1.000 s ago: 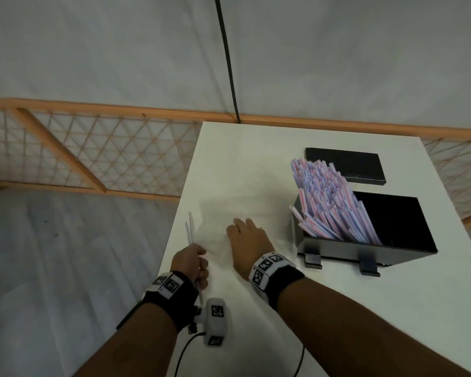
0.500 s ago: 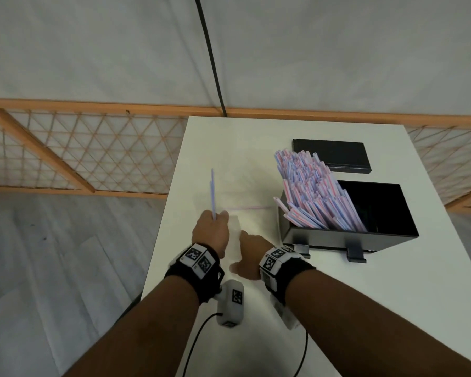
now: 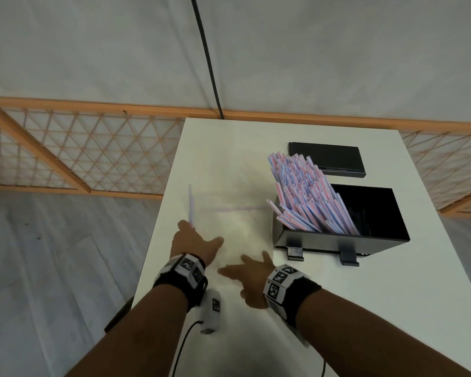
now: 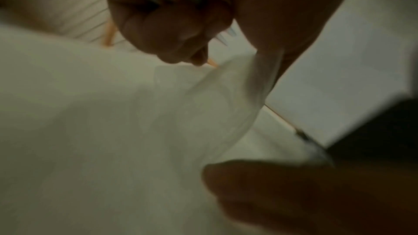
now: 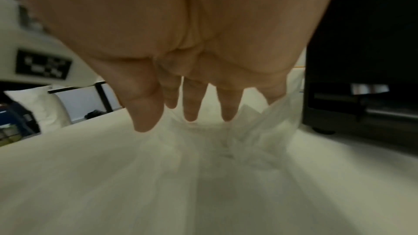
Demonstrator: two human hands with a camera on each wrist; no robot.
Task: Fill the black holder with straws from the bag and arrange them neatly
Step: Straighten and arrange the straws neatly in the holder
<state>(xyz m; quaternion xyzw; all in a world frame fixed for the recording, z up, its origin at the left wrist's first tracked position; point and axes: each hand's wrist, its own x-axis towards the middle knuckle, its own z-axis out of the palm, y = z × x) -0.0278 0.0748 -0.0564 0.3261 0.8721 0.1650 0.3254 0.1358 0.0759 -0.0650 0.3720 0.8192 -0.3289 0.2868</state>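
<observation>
Fingers, left: your left hand has its fingers curled round one straw; thumb spread toward the bag
Fingers, right: your right hand is released, its fingers straight and spread, tips down on the clear bag
Straw: it stands up out of your left fist, pointing away from you, just left of the bag
Bag: thin, see-through plastic lying flat on the white table between your two hands and ahead of your fingertips; its edge lifts beside your left thumb
Holder: the black holder sits to the right of your right fingers, apart from them; striped straws lean in its left side
Lid: a flat black lid lies beyond the holder
</observation>
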